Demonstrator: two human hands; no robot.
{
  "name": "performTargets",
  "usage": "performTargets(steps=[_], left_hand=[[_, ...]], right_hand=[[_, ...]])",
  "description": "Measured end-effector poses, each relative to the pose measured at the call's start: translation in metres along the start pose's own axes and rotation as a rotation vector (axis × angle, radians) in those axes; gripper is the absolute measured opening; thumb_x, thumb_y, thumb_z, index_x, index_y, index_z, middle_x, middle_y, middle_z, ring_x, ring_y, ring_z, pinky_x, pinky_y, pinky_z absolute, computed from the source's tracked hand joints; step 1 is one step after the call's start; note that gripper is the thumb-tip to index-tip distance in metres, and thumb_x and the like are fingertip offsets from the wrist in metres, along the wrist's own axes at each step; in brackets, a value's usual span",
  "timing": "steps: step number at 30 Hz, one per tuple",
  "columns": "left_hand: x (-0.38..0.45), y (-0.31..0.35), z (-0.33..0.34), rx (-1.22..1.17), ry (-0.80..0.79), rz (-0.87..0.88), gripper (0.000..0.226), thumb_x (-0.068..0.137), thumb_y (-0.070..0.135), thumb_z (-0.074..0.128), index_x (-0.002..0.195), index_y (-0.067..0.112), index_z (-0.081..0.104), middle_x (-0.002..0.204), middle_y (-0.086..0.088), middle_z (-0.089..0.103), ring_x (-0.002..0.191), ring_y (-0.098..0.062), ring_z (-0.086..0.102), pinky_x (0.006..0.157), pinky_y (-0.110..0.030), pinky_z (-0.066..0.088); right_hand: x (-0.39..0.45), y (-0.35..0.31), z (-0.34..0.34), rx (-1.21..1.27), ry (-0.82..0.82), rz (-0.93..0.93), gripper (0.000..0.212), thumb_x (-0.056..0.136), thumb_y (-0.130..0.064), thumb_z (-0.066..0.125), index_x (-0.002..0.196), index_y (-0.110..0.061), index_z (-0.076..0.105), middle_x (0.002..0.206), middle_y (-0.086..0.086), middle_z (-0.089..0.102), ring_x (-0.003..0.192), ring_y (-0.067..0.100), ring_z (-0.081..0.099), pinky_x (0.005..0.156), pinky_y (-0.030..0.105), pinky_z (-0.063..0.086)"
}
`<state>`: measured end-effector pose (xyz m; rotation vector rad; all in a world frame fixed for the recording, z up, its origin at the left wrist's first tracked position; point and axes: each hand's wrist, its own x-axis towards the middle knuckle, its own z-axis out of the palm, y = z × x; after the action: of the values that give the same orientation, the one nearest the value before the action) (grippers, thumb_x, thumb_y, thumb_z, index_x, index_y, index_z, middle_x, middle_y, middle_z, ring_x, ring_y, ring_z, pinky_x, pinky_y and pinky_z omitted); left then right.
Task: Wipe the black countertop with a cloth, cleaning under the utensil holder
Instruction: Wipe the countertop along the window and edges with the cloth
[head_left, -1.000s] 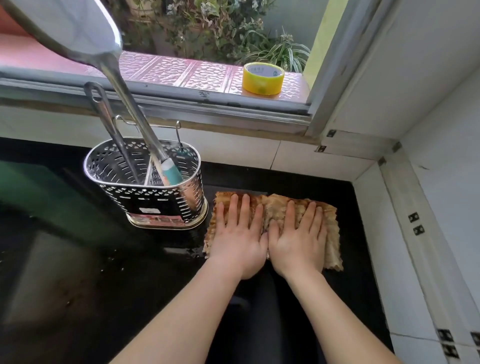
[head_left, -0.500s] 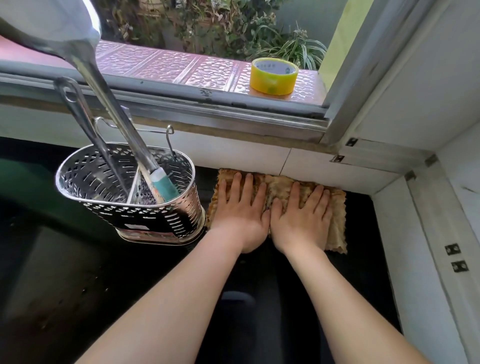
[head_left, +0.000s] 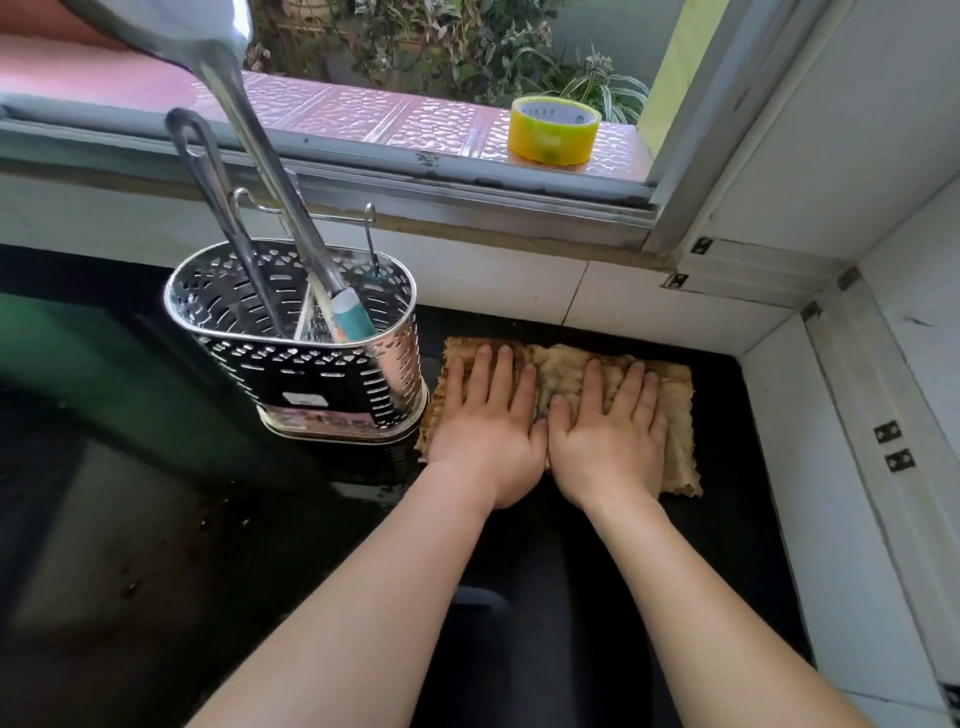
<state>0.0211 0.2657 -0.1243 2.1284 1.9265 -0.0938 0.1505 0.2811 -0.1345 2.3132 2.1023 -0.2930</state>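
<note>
A tan, striped cloth lies flat on the glossy black countertop, near its back right corner. My left hand and my right hand press down on it side by side, fingers straight and pointing towards the wall. The perforated steel utensil holder stands just left of the cloth, its base touching or nearly touching the cloth's left edge. A ladle, another metal utensil and a teal-handled tool stand in it.
White tiled walls close the counter at the back and on the right. A yellow tape roll sits on the window ledge above. The counter runs on to the left and towards me.
Both hands pushed the cloth away to the back wall, then drew it back towards me a little. The utensil holder stayed put.
</note>
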Motion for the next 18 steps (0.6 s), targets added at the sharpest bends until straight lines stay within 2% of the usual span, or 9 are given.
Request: performTargets(steps=[6, 18], left_hand=[[-0.050, 0.002, 0.009, -0.009, -0.009, 0.023, 0.068, 0.103, 0.050, 0.011, 0.160, 0.015, -0.004, 0.169, -0.013, -0.014, 0.153, -0.030, -0.021, 0.122, -0.052, -0.017], [-0.175, 0.015, 0.034, -0.003, -0.046, 0.054, 0.067, 0.103, 0.049, 0.005, 0.159, 0.017, -0.012, 0.166, -0.012, -0.024, 0.150, -0.029, -0.030, 0.121, -0.055, -0.016]], right_hand=[[-0.056, 0.005, 0.000, -0.013, 0.024, -0.014, 0.070, 0.100, -0.056, 0.012, 0.160, -0.022, 0.002, 0.167, 0.018, -0.006, 0.154, 0.032, -0.007, 0.125, 0.046, -0.004], [-0.182, 0.022, 0.018, -0.057, 0.013, -0.010, 0.069, 0.100, -0.056, 0.004, 0.159, -0.024, -0.007, 0.167, 0.015, -0.011, 0.154, 0.028, -0.015, 0.125, 0.046, -0.005]])
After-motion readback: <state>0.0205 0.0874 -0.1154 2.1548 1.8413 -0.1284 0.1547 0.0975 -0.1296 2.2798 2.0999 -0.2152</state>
